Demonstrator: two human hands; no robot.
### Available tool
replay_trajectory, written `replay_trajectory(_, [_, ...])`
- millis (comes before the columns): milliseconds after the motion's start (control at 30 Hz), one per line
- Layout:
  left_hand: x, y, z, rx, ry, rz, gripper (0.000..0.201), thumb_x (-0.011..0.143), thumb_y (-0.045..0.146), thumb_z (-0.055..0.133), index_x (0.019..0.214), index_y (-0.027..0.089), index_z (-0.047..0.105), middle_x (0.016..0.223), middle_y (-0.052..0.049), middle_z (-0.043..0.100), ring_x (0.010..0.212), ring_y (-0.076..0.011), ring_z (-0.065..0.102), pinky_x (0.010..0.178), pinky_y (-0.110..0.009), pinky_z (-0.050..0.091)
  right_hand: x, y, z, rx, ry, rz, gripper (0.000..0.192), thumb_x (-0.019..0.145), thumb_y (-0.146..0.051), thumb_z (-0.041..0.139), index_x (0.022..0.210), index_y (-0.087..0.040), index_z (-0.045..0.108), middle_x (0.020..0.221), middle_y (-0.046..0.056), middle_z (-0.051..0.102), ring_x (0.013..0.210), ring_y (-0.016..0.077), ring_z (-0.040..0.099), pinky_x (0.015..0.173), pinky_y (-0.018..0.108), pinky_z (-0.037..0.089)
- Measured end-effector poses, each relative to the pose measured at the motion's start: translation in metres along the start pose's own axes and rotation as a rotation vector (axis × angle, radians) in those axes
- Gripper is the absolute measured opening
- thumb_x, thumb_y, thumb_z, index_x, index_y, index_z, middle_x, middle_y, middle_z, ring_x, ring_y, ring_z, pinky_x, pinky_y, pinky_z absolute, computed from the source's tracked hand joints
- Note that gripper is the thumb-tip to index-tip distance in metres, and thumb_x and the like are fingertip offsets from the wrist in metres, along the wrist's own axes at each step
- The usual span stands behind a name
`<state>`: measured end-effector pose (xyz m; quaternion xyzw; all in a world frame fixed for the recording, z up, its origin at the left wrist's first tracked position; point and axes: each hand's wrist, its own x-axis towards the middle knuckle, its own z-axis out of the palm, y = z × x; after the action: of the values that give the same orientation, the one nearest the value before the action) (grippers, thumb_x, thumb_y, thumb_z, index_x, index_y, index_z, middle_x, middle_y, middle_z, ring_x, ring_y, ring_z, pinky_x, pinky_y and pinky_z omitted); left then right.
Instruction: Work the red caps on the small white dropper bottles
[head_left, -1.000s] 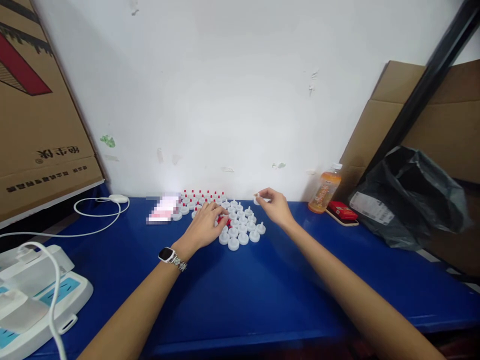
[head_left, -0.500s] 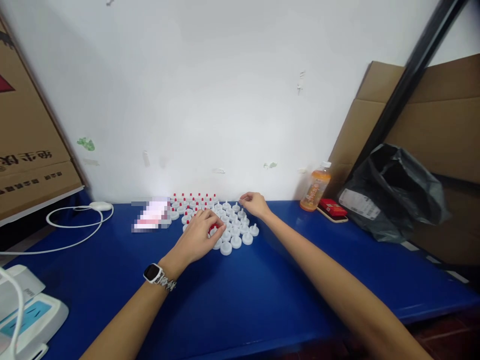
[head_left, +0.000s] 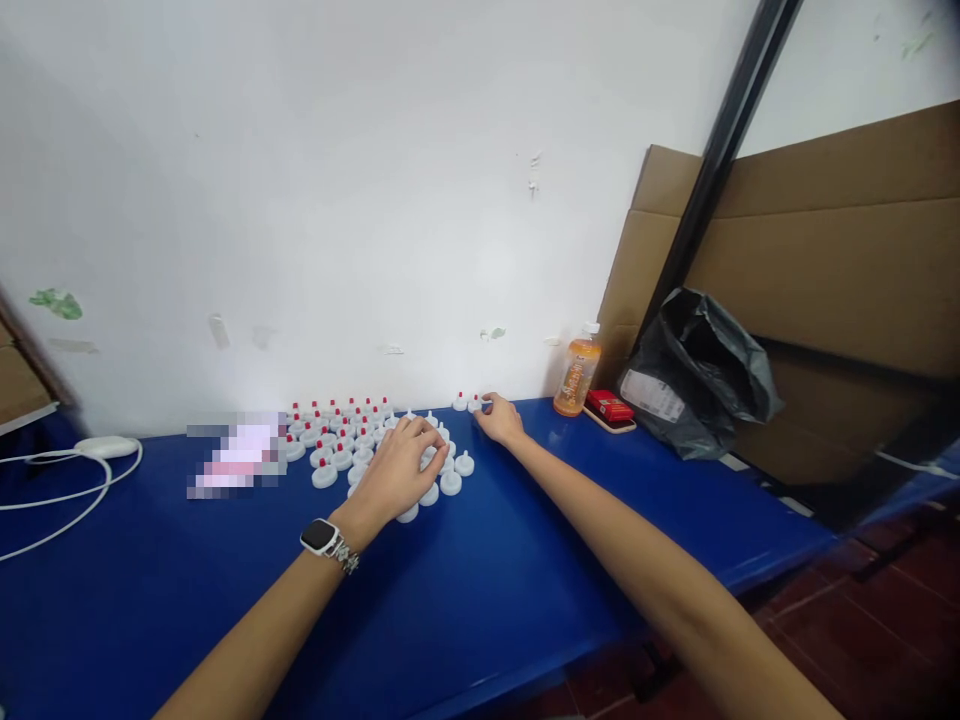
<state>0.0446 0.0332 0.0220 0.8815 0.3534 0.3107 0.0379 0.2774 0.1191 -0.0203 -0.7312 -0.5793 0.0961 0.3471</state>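
Observation:
Many white nozzle caps [head_left: 451, 483] stand upright in a cluster on the blue table [head_left: 480, 600]. Those on the left carry small red tips [head_left: 322, 463]; those on the right have bare white nozzles. My left hand [head_left: 405, 460] hovers over the cluster's middle with its fingers curled. Its palm is hidden now, though red tip caps showed inside it a moment before. At the table's back, my right hand [head_left: 499, 418] pinches a red-tipped nozzle cap [head_left: 474, 404]. Beside that, another red-tipped nozzle cap [head_left: 460, 402] stands apart from the cluster.
An orange drink bottle [head_left: 577, 372] stands near the wall, with a red box [head_left: 609, 406] on a phone-like slab to its right. Farther right lie a dark plastic bag [head_left: 697, 370] and cardboard [head_left: 832, 250]. A white cable [head_left: 82, 520] and a blurred-out item [head_left: 244, 450] are left.
The view has turned to the right. My right hand has moved off the cluster's back edge to the red-tipped caps standing apart. My left hand remains over the cluster.

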Motion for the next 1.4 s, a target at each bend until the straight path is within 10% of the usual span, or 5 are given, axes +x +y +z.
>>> replay_trajectory(267, [-0.02,-0.004,-0.019,-0.126,0.066,0.032,0.026,0.098,0.032,0.043,0.08,0.021,0.058,0.093,-0.005,0.061,0.094,-0.0206,0.054,0.088,-0.038,0.044,-0.008,-0.01,0.006,0.02,0.058,-0.04,0.021,0.087,-0.034,0.058,0.099,-0.022,0.071,0.115,0.009,0.063,0.109,0.0228,0.059,0.095,0.036,0.043])
replay_trajectory(767, [-0.052,-0.008,-0.045,-0.075,0.109,-0.122,0.023,0.1,0.039,0.038,0.096,0.021,0.052,0.091,-0.003,0.058,0.084,-0.0185,0.055,0.076,-0.033,0.044,-0.134,-0.108,-0.023,0.508,-0.111,-0.75,0.014,0.082,-0.016,0.058,0.093,-0.021,0.066,0.091,0.001,0.067,0.075,0.0126,0.058,0.071,0.024,0.047])
replay_trajectory(967, [-0.049,-0.005,-0.042,0.051,0.048,-0.05,0.027,0.102,0.031,0.028,0.083,0.022,0.045,0.084,-0.003,0.055,0.084,-0.0202,0.052,0.075,-0.034,0.042,-0.144,-0.106,-0.015,0.504,-0.061,-0.73,0.014,0.084,-0.016,0.055,0.095,-0.022,0.062,0.087,0.001,0.062,0.075,0.0143,0.057,0.072,0.026,0.047])
replay_trajectory(1167, [-0.05,-0.014,-0.051,-0.038,0.344,-0.275,0.035,0.103,0.036,0.026,0.073,0.023,0.038,0.066,0.001,0.045,0.063,-0.016,0.046,0.064,-0.031,0.039,-0.138,-0.09,-0.02,0.465,0.083,-0.667,0.015,0.082,-0.015,0.055,0.093,-0.021,0.063,0.099,0.005,0.062,0.083,0.0173,0.059,0.079,0.03,0.048])
replay_trajectory(1400, [-0.047,-0.043,-0.041,0.225,0.017,-0.139,0.024,0.097,0.038,0.041,0.099,0.023,0.059,0.097,-0.006,0.059,0.094,-0.0254,0.053,0.085,-0.042,0.042,-0.095,-0.07,-0.021,0.447,0.097,-0.352,0.015,0.083,-0.028,0.058,0.092,-0.02,0.067,0.093,0.002,0.07,0.072,0.0153,0.06,0.074,0.028,0.048])
